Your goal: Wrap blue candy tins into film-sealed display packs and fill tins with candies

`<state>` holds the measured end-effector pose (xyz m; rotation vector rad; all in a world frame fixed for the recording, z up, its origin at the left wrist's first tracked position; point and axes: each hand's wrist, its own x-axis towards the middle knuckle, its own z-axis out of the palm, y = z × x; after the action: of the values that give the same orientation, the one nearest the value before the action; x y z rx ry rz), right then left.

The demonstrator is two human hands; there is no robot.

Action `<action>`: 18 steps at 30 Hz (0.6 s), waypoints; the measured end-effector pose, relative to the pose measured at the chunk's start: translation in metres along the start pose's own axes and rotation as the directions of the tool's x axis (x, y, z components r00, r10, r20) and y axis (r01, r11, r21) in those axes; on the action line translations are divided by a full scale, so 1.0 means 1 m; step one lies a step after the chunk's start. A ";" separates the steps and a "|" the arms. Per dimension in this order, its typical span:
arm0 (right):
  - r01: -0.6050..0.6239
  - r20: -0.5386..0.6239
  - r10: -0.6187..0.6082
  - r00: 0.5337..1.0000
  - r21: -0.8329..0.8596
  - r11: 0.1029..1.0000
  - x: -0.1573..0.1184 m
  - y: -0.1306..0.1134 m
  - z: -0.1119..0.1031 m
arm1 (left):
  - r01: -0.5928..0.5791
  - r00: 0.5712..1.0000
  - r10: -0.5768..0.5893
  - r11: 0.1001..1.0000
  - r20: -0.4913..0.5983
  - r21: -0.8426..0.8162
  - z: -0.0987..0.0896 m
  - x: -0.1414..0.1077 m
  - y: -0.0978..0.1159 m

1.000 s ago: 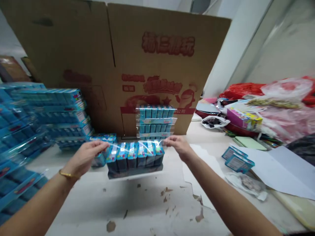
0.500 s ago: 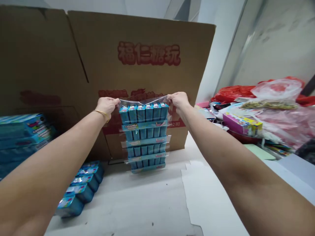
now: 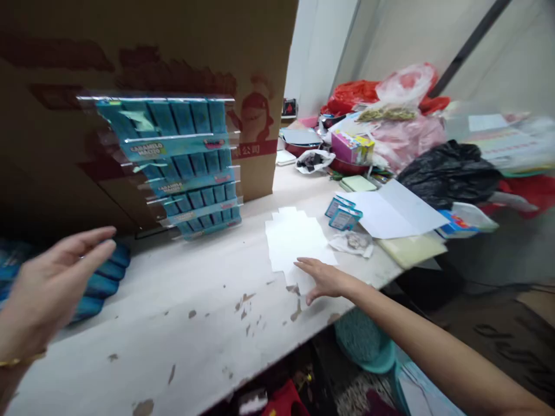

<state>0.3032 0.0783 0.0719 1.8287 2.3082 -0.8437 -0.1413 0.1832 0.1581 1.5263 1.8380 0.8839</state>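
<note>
stack (image 3: 184, 173) of four packs (image 3: 197, 166), each with six small blue boxes (image 3: 202, 118) across its front, on a white table (image 3: 208, 335) before one brown carton (image 3: 262, 173). the top two bands (image 3: 182, 148) read "caramelo"; the word after is blurry. right of the stack, the carton's strip shows "公司". left of the stack, the left hand (image 3: 50, 283), thumb and fingers slightly apart, is near a blurred, uncountable blue row (image 3: 106, 274). right of the stack, the right hand (image 3: 319, 278) spreads its fingers over one white sheet (image 3: 295, 238); contact cannot be told. beyond that sheet are two loose boxes (image 3: 346, 218) beside one folded paper (image 3: 385, 211).
</note>
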 end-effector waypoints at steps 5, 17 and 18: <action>-0.031 -0.008 0.030 1.000 -0.095 0.995 -0.025 0.031 0.040 | 0.124 0.967 -0.070 0.970 0.246 -0.208 0.036 -0.095 -0.037; -0.217 -0.429 0.158 0.890 -0.093 0.972 -0.055 -0.005 -0.013 | 0.331 0.906 -0.265 0.930 0.329 -0.162 0.010 -0.230 -0.099; -0.203 -0.520 0.112 0.847 -0.122 0.972 -0.059 -0.025 -0.012 | 0.252 0.942 -0.213 0.959 0.260 -0.129 0.009 -0.236 -0.106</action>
<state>0.3001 0.0282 0.1139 2.3374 2.3493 -0.1244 -0.1570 -0.0617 0.0745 1.2271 1.6826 0.6814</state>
